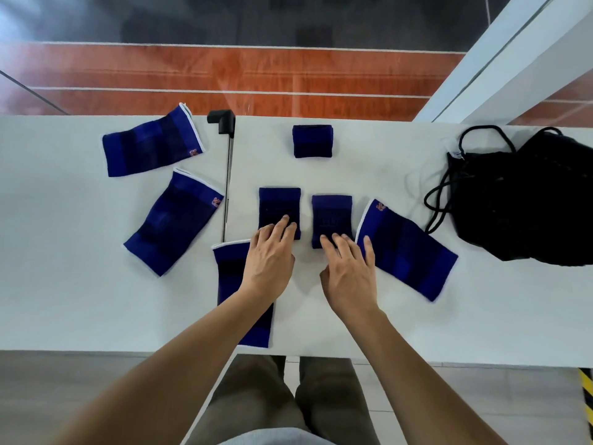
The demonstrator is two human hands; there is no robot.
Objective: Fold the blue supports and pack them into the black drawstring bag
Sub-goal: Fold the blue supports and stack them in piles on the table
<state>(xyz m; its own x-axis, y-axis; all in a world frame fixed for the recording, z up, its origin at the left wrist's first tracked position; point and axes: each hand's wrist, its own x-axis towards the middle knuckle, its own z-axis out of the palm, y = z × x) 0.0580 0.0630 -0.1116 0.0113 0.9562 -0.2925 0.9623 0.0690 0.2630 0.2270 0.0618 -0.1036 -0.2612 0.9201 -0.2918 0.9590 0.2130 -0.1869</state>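
Two hands (269, 261) (349, 271) flat, grip apart, on folded supports (279, 203) (331, 213), unfolded ones crowding, bag (519, 203) right

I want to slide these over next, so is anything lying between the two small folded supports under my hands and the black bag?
Yes. One unfolded blue support lies flat between the right folded support and the black drawstring bag, beside the right hand. The bag's cord also trails onto the table there. Lifting over them avoids both.
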